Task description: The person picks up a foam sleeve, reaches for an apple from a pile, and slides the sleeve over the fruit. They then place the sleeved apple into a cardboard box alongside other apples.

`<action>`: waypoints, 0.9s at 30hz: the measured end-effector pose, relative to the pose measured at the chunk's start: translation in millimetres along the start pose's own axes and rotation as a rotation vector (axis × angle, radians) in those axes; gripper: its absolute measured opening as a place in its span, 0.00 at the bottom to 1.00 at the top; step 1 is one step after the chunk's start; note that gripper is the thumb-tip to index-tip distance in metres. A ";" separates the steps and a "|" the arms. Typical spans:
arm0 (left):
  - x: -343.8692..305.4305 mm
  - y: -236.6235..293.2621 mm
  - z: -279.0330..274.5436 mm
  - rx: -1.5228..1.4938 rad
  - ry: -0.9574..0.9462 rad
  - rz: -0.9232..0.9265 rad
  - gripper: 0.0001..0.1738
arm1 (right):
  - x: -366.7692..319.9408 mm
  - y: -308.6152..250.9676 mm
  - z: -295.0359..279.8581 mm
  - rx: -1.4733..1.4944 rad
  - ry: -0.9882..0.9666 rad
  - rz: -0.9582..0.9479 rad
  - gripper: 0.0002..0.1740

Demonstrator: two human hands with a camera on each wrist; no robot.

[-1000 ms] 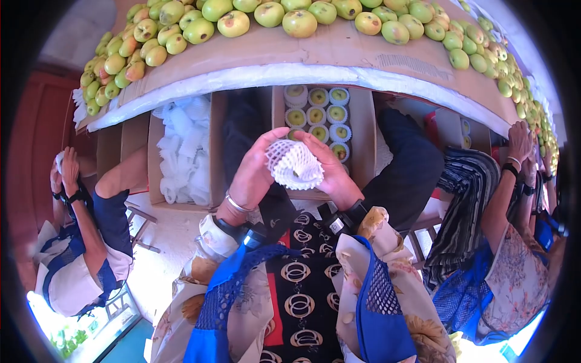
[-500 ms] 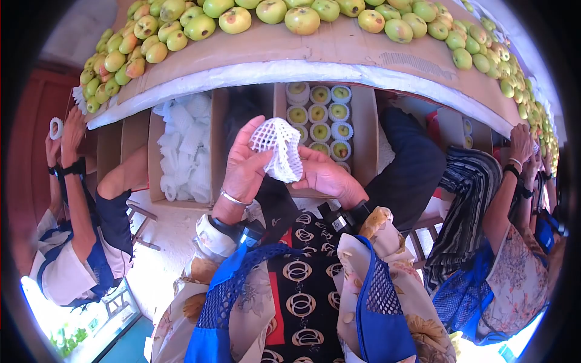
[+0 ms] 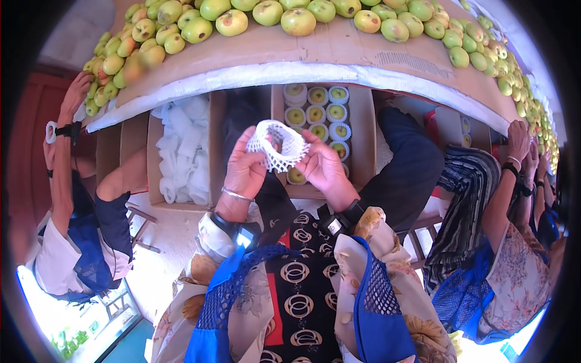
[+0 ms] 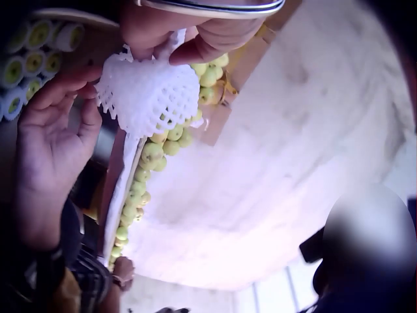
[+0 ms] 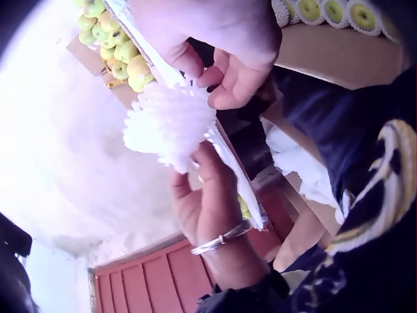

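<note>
A white foam net sleeve [image 3: 279,160] is stretched between my two hands, its round mouth spread open. No fruit shows inside it. My left hand [image 3: 243,175], with a silver bangle at the wrist, pinches its left side between thumb and fingers. On the opposite side my right hand [image 3: 327,170] pinches the rim with thumb and fingertips. The left wrist view shows the sleeve's lattice [image 4: 153,91] hanging from the left fingers. Both hands are above an open carton [image 3: 363,121] where several green apples [image 3: 316,114] sit in rows, each in a foam sleeve.
Left of that carton, a cardboard box holds a heap of white foam sleeves [image 3: 181,151]. Ahead is a cardboard-covered table [image 3: 339,48] with loose green apples [image 3: 298,22] along it. People sit on both sides; one person's hand [image 3: 77,91] touches the apples at left.
The sleeve went from closed and drooping to an open ring, my hands turning it and shifting their grip. At left, the other person's hand has reached up to the apples.
</note>
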State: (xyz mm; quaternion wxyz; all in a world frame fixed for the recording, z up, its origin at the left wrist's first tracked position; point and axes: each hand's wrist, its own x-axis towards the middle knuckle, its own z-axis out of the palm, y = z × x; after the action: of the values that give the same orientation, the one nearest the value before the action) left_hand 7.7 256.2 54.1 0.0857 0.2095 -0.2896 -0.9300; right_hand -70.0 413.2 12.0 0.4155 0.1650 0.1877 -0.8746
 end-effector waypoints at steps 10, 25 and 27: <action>0.2 -8.9 0.4 -0.143 -0.028 -0.093 0.31 | 12.1 -2.5 3.1 0.168 -0.094 -0.024 0.19; 0.2 0.4 13.5 0.601 0.054 0.265 0.15 | -26.3 -5.0 35.4 -1.575 -0.077 -0.817 0.18; 4.6 1.8 21.8 0.641 0.032 0.260 0.14 | -13.2 -4.5 20.5 -1.376 -0.066 -0.705 0.19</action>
State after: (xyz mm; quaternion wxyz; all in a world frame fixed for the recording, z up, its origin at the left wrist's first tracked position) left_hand -6.0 264.4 69.8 0.1377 0.2016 -0.5898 -0.7697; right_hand -68.3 415.0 36.7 0.1271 -0.2260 0.7176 -0.6463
